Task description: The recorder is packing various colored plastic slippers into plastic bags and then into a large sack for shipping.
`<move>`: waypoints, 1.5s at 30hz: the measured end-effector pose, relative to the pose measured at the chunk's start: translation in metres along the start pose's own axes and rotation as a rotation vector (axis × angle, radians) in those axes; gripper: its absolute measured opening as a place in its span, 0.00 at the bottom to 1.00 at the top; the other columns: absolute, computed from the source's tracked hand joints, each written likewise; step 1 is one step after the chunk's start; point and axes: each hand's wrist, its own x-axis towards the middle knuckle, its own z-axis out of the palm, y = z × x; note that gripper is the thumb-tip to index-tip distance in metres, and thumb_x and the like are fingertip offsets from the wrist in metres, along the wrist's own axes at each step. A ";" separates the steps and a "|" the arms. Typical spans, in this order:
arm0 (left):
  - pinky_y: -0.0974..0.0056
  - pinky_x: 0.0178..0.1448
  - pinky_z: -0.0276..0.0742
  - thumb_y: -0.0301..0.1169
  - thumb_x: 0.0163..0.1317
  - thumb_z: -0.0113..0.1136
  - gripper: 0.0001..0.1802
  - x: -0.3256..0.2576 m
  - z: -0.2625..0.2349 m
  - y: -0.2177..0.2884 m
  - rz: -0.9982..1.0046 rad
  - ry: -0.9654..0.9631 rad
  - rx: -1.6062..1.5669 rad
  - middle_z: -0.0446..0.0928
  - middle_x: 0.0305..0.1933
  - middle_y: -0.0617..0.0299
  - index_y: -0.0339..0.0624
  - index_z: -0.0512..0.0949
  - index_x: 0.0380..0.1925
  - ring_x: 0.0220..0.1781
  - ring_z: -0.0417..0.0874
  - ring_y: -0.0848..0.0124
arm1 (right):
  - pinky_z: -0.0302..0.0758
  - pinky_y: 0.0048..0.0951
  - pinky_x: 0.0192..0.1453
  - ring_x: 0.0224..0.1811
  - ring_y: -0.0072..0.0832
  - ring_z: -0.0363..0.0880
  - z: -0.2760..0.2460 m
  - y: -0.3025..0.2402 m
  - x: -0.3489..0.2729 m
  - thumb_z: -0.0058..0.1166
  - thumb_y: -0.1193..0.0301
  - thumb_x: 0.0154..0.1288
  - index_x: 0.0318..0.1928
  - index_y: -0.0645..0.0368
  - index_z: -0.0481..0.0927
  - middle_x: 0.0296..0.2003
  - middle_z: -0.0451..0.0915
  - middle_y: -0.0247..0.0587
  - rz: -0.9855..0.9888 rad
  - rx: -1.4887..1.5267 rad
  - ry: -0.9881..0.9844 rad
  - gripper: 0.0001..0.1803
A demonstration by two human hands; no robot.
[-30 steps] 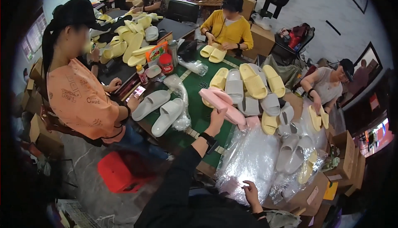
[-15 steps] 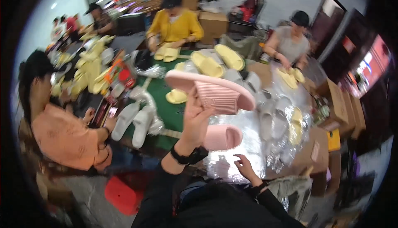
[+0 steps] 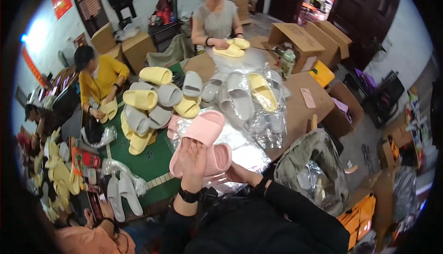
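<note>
My left hand is raised and holds a pink slipper by its sole, the strap end pointing up and to the right. A second pink slipper sits just behind and below it. My right hand is low beside that second slipper, on the clear plastic bags; the slipper hides its fingers. Both forearms wear black sleeves, and a black watch is on my left wrist.
A pile of yellow and grey slippers lies on the green table. More bagged slippers lie beyond. A person in yellow and a person in grey handle slippers. Cardboard boxes stand at right, a filled bag beside me.
My view has swung to the right, so the table and workers have shifted left. The pink slipper in my left hand has come lower and closer to the second pink slipper.
</note>
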 end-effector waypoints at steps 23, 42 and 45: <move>0.63 0.43 0.67 0.37 0.61 0.45 0.20 -0.019 -0.210 -0.137 -0.920 0.082 0.753 0.66 0.46 0.56 0.37 0.62 0.50 0.39 0.67 0.64 | 0.70 0.36 0.50 0.47 0.41 0.75 -0.077 -0.050 -0.055 0.55 0.51 0.54 0.51 0.61 0.72 0.44 0.77 0.50 -0.521 -1.304 1.442 0.31; 0.52 0.45 0.64 0.45 0.58 0.47 0.22 0.009 -0.188 -0.153 -1.034 0.443 0.848 0.67 0.47 0.52 0.45 0.64 0.48 0.41 0.67 0.58 | 0.68 0.42 0.45 0.42 0.47 0.73 -0.116 -0.228 -0.004 0.55 0.64 0.52 0.33 0.60 0.77 0.34 0.77 0.51 -0.895 -1.293 1.776 0.13; 0.49 0.41 0.65 0.47 0.58 0.47 0.23 0.009 -0.158 -0.157 -1.094 0.457 0.870 0.68 0.47 0.48 0.46 0.64 0.47 0.33 0.70 0.59 | 0.67 0.40 0.48 0.45 0.45 0.72 -0.193 -0.216 -0.037 0.58 0.61 0.50 0.32 0.61 0.77 0.36 0.76 0.50 -0.580 -1.412 2.261 0.15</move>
